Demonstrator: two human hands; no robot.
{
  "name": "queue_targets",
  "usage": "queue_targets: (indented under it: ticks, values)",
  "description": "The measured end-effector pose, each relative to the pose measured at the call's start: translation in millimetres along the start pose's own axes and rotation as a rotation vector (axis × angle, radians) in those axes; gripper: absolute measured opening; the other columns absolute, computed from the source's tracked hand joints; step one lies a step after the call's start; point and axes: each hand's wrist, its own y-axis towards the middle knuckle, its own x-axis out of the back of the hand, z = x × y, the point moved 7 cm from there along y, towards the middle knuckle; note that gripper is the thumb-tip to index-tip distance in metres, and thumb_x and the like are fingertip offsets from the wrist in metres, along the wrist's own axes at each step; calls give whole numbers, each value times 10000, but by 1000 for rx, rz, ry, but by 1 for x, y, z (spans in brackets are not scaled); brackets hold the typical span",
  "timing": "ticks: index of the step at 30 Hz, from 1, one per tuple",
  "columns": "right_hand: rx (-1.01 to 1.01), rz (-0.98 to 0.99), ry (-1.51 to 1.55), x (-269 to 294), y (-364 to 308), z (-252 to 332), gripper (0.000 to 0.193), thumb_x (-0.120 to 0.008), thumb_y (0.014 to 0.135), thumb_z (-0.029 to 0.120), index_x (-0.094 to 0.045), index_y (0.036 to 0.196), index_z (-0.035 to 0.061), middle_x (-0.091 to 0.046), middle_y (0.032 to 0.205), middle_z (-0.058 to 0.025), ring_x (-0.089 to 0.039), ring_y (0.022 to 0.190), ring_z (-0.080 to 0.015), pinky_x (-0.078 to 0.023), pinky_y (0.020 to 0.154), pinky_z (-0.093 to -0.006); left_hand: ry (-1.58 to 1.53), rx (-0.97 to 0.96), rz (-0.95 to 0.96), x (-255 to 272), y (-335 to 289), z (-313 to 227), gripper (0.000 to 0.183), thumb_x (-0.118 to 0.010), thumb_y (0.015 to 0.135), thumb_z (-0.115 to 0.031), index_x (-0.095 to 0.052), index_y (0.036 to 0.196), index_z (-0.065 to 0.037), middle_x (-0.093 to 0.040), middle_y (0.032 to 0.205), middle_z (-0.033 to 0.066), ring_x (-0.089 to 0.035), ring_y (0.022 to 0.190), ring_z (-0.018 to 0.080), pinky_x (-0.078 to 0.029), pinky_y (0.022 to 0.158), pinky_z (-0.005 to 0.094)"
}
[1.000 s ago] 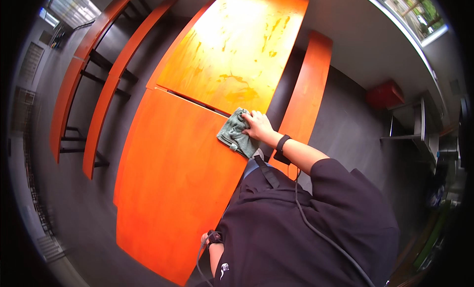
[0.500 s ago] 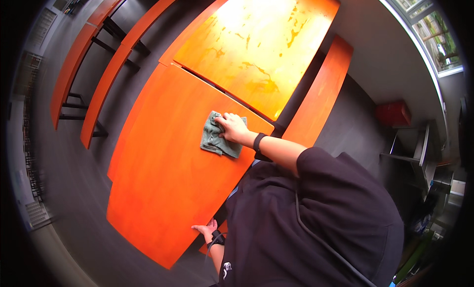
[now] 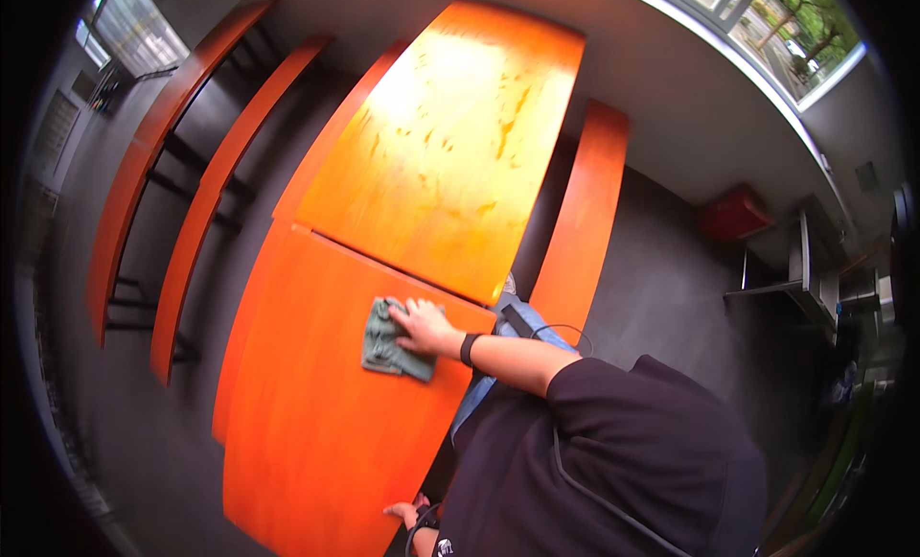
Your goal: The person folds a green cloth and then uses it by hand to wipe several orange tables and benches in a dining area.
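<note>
Just left of the frame's centre: one gray-green cloth [image 3: 379,354], folded, rumpled on top, lying on the near orange surface [image 3: 307,432]. Long axis: none clear, the outline being close to square; lower edge sloping down to the right

Item, right hand [image 3: 422,327]: on the upper right part of the cloth, fingers bent over it, fabric apparently bunched between fingers and thumb; dark wristband [image 3: 467,350]; forearm from the lower right. The cloth lies under the fingers and extends left and below them

Item, left hand [image 3: 407,512]: bottom of the frame, at the surface's right-hand edge, fingers spread, no held object showing; partly hidden, well apart from the cloth. Nearer hand: the right, in contact

Item, far orange surface [image 3: 412,193]: upper centre, beyond a narrow dark gap [image 3: 402,266], with glare and darker, wet-looking streaks [image 3: 508,126]. The cloth lies below the gap, not across it

Item, orange bench [image 3: 592,202]: right of centre, alongside the far surface

Item, red box [image 3: 735,210]: right of the frame, near the wall
</note>
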Motion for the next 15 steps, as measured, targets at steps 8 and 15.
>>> queue_targets:
  ticks: [8, 15]
  values:
    - [74, 448, 560, -20, 1, -61, 975, -782, 745, 346, -218, 1532, 233, -534, 1286, -238, -554, 1161, -409, -478, 940, -485, 462, -695, -334, -78, -119, -43, 657, -642, 817, -432, -462, 1338, -75, -435, 1424, 148, -425, 1262, 382, -357, 1037, 490]
    - [455, 761, 860, -81, 51, -84, 1139, -883, 641, 276, -194, 1545, 197, -569, 1294, -236, -549, 1199, -402, -440, 996, -460, 767, -1276, -124, -272, -251, -17, 647, -711, 831, -265, -443, 1359, -3, -402, 1456, 200, -401, 1287, 423, -323, 1083, 503]
